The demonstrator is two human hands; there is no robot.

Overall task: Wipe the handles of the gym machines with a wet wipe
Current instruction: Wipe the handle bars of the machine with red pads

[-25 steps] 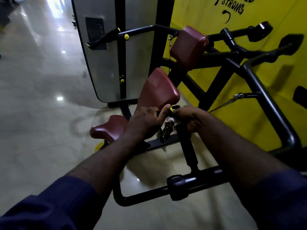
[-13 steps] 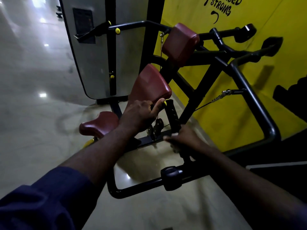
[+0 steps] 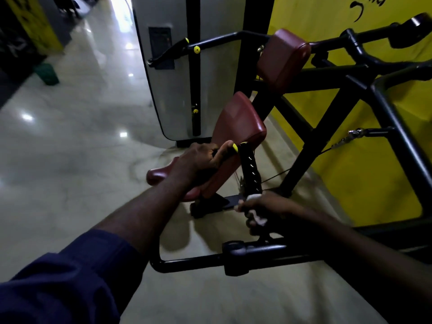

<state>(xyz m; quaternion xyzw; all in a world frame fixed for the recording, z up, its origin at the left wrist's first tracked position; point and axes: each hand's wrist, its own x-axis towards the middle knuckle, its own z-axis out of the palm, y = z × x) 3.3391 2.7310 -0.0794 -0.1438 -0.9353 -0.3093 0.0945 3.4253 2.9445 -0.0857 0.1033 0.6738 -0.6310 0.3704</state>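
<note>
A black ribbed handle (image 3: 251,170) with a yellow end cap stands upright in front of the maroon pad (image 3: 238,125) of a black gym machine. My right hand (image 3: 264,210) grips the base of this handle with a white wet wipe (image 3: 256,217) bunched between fingers and grip. My left hand (image 3: 203,161) holds a second handle beside it, thumb lying along its yellow tip (image 3: 234,148); most of that handle is hidden under the hand.
A maroon seat (image 3: 161,175) sits below my left hand. A black frame bar (image 3: 254,253) crosses near me. Behind stand the grey weight-stack cover (image 3: 168,85), another handle (image 3: 168,51) and a yellow wall (image 3: 364,160). Polished floor (image 3: 70,148) spreads left.
My right hand has slid with the wipe from the handle's top down to its base. The left hand keeps its hold. The view shifted a little.
</note>
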